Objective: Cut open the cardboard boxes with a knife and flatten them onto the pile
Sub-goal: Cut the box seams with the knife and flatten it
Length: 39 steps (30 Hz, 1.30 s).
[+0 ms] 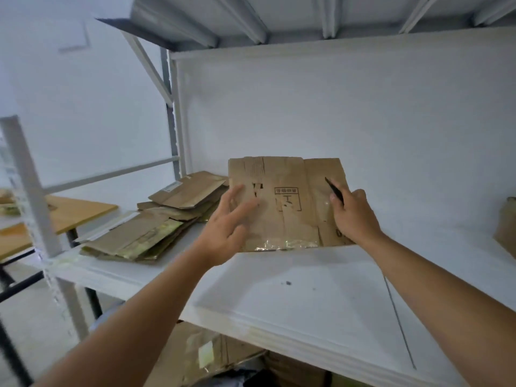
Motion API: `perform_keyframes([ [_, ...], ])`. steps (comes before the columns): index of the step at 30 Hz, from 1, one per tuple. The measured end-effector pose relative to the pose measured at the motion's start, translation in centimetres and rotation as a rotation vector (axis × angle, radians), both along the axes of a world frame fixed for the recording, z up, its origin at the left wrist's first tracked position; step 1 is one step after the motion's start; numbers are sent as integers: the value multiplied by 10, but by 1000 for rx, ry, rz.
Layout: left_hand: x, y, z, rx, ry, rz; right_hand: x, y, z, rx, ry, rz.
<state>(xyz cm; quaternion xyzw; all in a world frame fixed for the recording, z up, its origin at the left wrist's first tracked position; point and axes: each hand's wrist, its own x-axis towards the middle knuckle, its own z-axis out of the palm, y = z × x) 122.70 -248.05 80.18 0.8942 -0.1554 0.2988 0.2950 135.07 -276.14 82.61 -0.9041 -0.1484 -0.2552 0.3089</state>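
While the flattened brown cardboard box [282,202] stands tilted on the white shelf board [293,291], leaning toward the white back panel [335,107], both hands are on it. The left hand [226,222] touches its left part with fingers spread and relaxed. The right hand [351,216] grips a thin dark knife [333,189], whose blade points up and left over the cardboard. To the left, a pile of flattened brown cartons [156,222] lies on the same shelf. A wooden table top [75,212] is beyond the grey metal post [30,188].

Flattened brown cardboard box [287,202], printed dark boxed mark with small characters, too blurred to read, white label [171,187] on cardboard pile, illegible
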Motion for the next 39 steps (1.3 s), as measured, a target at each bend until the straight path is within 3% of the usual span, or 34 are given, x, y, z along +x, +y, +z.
perform_keyframes([
  [8,-57,88,5,302,64,4,2,74,18,-26,7,124],
  [13,-68,108,-3,553,-95,174,-3,96,12,-28,39,227],
  [17,-64,115,-3,467,-66,183,-14,111,8,-96,38,275],
  [25,-25,117,-6,242,-12,446,-22,132,10,-174,-93,131],
  [35,57,140,15,11,191,681,6,147,-16,-292,-70,130],
  [39,88,154,17,21,306,733,16,155,-31,-342,-66,152],
])
